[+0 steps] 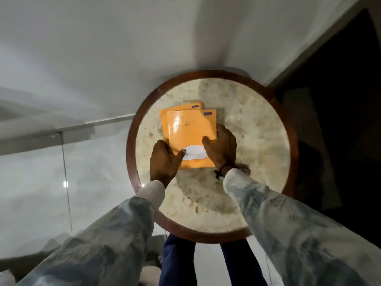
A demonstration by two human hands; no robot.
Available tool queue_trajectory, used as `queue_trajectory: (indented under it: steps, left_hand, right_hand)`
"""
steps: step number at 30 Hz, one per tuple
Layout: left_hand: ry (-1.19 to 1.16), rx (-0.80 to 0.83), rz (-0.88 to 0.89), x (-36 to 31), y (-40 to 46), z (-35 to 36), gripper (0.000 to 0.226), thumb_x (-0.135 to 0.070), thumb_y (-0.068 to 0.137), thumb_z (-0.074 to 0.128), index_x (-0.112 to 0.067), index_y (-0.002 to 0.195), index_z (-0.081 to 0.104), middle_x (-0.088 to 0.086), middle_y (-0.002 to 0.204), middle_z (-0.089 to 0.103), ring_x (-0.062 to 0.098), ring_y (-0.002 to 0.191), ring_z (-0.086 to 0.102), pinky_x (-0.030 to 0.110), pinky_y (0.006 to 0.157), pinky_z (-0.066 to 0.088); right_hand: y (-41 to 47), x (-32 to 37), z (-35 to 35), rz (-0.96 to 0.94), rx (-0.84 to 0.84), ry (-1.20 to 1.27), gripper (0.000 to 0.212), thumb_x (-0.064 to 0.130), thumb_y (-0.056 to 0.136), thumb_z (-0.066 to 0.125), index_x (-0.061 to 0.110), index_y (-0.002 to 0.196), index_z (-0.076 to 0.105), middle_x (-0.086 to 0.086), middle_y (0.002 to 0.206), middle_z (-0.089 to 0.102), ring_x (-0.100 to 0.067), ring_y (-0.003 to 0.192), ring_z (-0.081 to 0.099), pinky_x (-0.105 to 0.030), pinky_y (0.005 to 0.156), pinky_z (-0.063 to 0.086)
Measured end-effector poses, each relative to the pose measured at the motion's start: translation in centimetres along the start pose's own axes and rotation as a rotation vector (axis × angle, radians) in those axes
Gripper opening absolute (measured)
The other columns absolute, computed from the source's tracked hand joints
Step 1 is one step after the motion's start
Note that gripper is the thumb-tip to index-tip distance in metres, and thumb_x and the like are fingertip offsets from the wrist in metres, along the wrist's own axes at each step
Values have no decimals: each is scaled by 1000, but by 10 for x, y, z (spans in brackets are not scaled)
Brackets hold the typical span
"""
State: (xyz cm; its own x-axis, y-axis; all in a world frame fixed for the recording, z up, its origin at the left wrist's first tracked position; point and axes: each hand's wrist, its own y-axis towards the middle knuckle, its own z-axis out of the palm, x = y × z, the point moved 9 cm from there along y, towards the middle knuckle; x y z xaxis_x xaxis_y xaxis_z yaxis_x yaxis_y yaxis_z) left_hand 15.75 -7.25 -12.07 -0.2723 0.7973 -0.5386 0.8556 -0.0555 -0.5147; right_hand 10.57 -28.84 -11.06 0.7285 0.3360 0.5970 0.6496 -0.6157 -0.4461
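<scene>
Two orange notebooks lie stacked on a round marble-topped table (257, 129) with a dark wooden rim. The upper notebook (191, 131) has a glossy cover and a white oval label near its front edge. The lower notebook (181, 106) sticks out a little at the back and left. My left hand (165, 162) holds the upper notebook's left edge, thumb on the label. My right hand (221, 147) grips its right edge, thumb on the cover and fingers curled round the side.
White walls stand behind and to the left of the table. A dark doorway (340, 100) opens at the right. A glass panel with a thin metal rod (66, 172) is at the left. My legs in dark blue trousers (179, 263) are below the table's front rim.
</scene>
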Motion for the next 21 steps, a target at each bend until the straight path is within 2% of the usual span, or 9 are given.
queue_trajectory:
  steps: [4, 8, 10, 12, 14, 16, 18, 19, 21]
  left_hand:
    - [80, -18, -23, 7, 27, -3, 52, -35, 90, 76, 1, 120, 53, 20, 126, 56, 41, 115, 57, 48, 97, 50]
    - [87, -39, 57, -12, 44, 2, 58, -34, 93, 72, 5, 131, 50, 25, 133, 53, 41, 124, 50, 48, 108, 44]
    - [-36, -33, -33, -12, 52, 4, 61, -27, 89, 76, 4, 133, 48, 24, 135, 53, 42, 127, 49, 49, 109, 44]
    - [-141, 30, -132, -6, 64, 7, 64, -22, 86, 78, 0, 137, 45, 23, 139, 51, 43, 128, 51, 52, 108, 47]
    - [-254, 166, -89, -9, 74, 12, 65, -19, 83, 77, 1, 136, 44, 23, 138, 51, 40, 127, 53, 53, 105, 50]
    - [-361, 266, 69, -23, 73, 12, 50, -5, 83, 70, 3, 123, 40, 18, 122, 53, 29, 114, 55, 46, 92, 52]
    - [-314, 279, 229, -37, 66, 9, 39, 12, 91, 60, -5, 111, 32, -2, 98, 48, 9, 91, 53, 25, 77, 47]
    - [-287, 227, 311, -45, 62, 3, 38, 13, 93, 58, -6, 109, 29, -7, 91, 45, 2, 83, 50, 14, 71, 42]
    - [-315, 77, 426, -58, 53, -9, 35, 2, 97, 57, -8, 114, 29, -3, 92, 49, 0, 77, 51, 5, 65, 42]
  right_hand:
    - [25, 19, 35, -26, 58, -182, 41, 23, 84, 66, 5, 121, 60, -16, 125, 58, -39, 116, 57, -45, 91, 52]
    - [34, 20, 40, 10, 10, -215, 41, 26, 83, 68, 5, 118, 60, -15, 127, 56, -38, 118, 55, -46, 91, 52]
    - [38, 19, 42, 43, 15, -183, 44, 30, 82, 69, 5, 118, 61, -14, 128, 57, -37, 118, 56, -46, 93, 53]
    - [47, 15, 41, 121, 40, -112, 46, 36, 79, 70, 4, 111, 64, -15, 122, 62, -37, 110, 61, -45, 90, 55]
    - [57, 13, 40, 174, 106, 29, 35, 36, 79, 70, 5, 94, 69, -12, 99, 70, -34, 93, 66, -36, 72, 55]
    - [67, 17, 33, 205, 143, 180, 19, 30, 83, 69, 12, 86, 72, -4, 81, 67, -29, 82, 64, -30, 62, 45]
    - [69, 26, 23, 221, 111, 319, 17, 21, 82, 70, 12, 97, 69, 2, 81, 65, -22, 77, 62, -31, 68, 43]
    - [67, 34, 18, 204, 89, 401, 23, 16, 81, 70, 12, 104, 66, 5, 83, 65, -17, 75, 62, -31, 70, 44]
    - [58, 58, 3, 70, 13, 566, 35, 11, 79, 67, 16, 112, 59, 12, 88, 67, -7, 78, 65, -31, 69, 53]
